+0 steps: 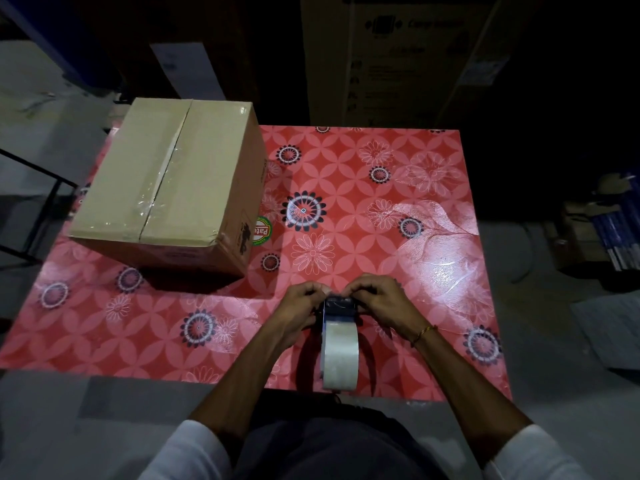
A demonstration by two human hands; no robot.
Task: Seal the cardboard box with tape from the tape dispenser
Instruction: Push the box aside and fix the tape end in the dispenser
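Clear tape on a roll (pixel 340 353) sits in the dispenser (pixel 337 306), which stands at the near edge of the table (pixel 433 161), its long axis running toward and away from the person. Both hands are curled over its far end — left hand (pixel 300 306) on the left side, right hand (pixel 377 303) on the right — fingertips pinched together at the cutter, apparently working the tape's free end; whether the end is actually gripped cannot be told. The box (pixel 173 181) lies well apart, up and to the left of the hands, flaps closed, its seam (pixel 166 171) running near-to-far with some glossy tape already on it. The left hand is the nearer to the box. Judged next — carry the dispenser leftward and forward to the seam's near end, aligning it with the seam.
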